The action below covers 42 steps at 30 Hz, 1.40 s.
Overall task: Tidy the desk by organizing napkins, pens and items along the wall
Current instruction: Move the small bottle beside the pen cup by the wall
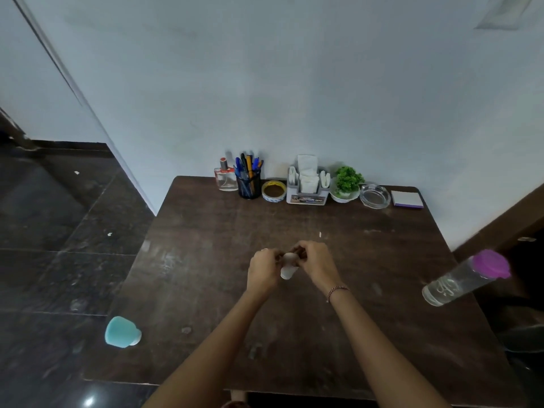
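Note:
Over the middle of the dark wooden desk (206, 260), my left hand (263, 270) and my right hand (316, 262) both grip a small white object (289, 266) held between them; what it is I cannot tell. Along the wall stand a glass perfume bottle (226, 179), a black mesh pen holder (249, 184) full of pens, a roll of tape (274, 191), a grey napkin holder (308, 187) with white napkins, a small green plant (346, 184) in a white bowl, a glass ashtray (374, 196) and a sticky-note pad (407, 199).
A teal cup (122, 332) lies on its side at the desk's left edge. A clear bottle with a purple lid (466, 278) stands at the right edge. Dark tiled floor lies to the left, and a dark piece of furniture to the right.

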Each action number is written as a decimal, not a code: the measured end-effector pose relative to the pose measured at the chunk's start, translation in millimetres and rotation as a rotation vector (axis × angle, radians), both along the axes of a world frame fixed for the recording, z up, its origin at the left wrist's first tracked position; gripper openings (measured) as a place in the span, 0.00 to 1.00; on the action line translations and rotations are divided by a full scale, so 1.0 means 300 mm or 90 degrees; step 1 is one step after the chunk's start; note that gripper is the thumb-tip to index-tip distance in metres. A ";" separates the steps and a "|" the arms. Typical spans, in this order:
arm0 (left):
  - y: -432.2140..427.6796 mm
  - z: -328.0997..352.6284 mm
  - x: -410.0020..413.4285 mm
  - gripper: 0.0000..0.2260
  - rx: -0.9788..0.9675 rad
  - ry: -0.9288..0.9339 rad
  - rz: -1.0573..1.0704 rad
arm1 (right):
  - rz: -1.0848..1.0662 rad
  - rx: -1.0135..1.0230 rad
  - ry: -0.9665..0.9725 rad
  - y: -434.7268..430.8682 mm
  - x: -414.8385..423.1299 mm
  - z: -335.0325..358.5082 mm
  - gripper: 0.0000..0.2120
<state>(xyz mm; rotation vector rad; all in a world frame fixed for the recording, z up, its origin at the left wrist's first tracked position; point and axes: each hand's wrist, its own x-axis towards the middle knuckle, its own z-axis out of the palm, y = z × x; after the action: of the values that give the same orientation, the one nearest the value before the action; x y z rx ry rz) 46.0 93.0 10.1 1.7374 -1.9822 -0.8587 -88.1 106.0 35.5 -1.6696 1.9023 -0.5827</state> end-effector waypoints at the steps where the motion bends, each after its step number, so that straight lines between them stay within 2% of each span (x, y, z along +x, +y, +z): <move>1: -0.028 0.009 0.028 0.10 -0.009 -0.006 0.004 | 0.016 -0.010 0.019 -0.034 0.026 0.010 0.09; 8: -0.260 0.085 0.226 0.09 -0.075 -0.057 0.039 | 0.096 -0.068 0.081 -0.290 0.212 0.077 0.08; 14: -0.457 0.150 0.370 0.09 -0.116 -0.042 0.079 | 0.156 -0.140 0.144 -0.514 0.360 0.140 0.09; 21: -0.730 0.160 0.543 0.10 -0.093 0.005 0.117 | 0.233 -0.202 0.238 -0.804 0.523 0.179 0.11; 28: -0.932 0.150 0.614 0.10 -0.076 -0.024 0.116 | 0.277 -0.204 0.394 -1.041 0.624 0.163 0.11; 42: -1.149 -0.013 0.614 0.12 -0.033 -0.036 0.057 | 0.266 -0.129 0.476 -1.250 0.656 0.023 0.11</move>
<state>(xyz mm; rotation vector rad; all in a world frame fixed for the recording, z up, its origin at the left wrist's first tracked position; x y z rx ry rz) 230.2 -251.8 6.3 1.8239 -1.9287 -0.7292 108.9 -269.1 42.4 -2.5841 1.8855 0.0436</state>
